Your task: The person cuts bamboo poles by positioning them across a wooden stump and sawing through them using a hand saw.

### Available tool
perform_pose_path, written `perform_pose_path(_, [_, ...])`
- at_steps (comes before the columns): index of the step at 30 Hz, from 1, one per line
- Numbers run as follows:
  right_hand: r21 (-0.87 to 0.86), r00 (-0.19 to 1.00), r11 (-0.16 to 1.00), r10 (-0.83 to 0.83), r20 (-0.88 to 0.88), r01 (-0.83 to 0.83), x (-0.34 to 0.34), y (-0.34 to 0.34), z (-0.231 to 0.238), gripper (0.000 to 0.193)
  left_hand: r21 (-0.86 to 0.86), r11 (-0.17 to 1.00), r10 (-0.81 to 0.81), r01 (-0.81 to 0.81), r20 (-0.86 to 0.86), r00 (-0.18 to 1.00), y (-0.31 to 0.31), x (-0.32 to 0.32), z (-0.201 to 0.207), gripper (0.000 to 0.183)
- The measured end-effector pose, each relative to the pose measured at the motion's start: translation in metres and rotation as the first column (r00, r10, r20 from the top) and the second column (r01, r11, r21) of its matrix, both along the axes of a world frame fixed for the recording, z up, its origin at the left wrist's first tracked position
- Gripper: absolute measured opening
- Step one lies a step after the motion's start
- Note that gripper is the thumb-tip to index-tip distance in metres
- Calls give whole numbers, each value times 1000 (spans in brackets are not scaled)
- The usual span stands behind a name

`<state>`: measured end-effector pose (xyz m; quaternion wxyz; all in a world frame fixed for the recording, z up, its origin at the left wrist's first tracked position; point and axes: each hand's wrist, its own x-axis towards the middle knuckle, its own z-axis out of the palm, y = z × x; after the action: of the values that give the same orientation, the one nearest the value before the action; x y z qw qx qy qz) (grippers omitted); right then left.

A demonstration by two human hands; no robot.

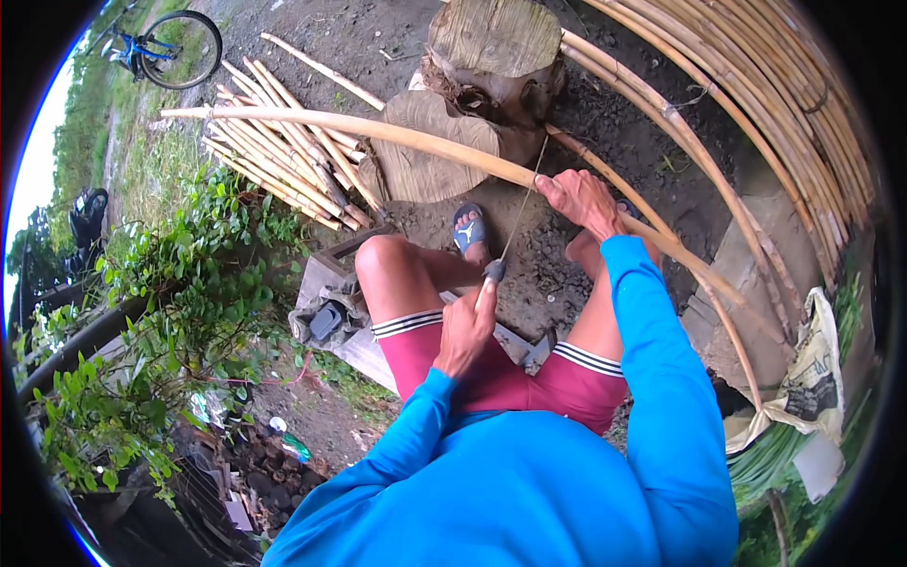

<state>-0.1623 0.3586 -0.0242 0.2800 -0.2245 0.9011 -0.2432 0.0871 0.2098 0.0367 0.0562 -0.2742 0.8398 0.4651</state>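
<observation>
Bamboo pole, long, smooth and pale tan (453, 149), runs on a slant from the upper left, where one cut end points past a stack of short, straw-coloured bamboo lengths (283, 142), down toward the lower right. Its long axis lies mostly crosswise before the person, looking slightly bowed in the fisheye view. The right hand (581, 200) is clamped on the pole, fingers wrapped around it, with the longer stretch reaching out to the left of the grip and the rest passing beside the blue sleeve.

The left hand (463, 335) is closed around the light handle of a long, narrow-bladed knife (518, 225), below and to the left of the right hand. Its blade points up and slightly right, crossing the pole just left of the right hand; whether it touches cannot be told. Beyond the pole sit two round, sawn wooden stumps (430, 156).

At the lower right, a pale woven sack with dark print (817, 364) lies crumpled near thin green strips (775, 463); its contents cannot be made out.
</observation>
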Motion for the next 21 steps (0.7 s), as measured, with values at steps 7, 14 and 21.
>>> perform_pose_path(7, [6,999,1000,-19,44,19,-2,-4,4,73,1,999,36,-36,-7,999,-1,-30,-20,54])
perform_pose_path(14, [25,998,999,-37,47,36,-8,3,-4,69,-2,1000,26,-26,154,988,14,-61,-15,52])
perform_pose_path(21, [36,999,999,-21,48,19,-13,-2,0,70,51,997,37,-49,215,976,6,-2,7,56])
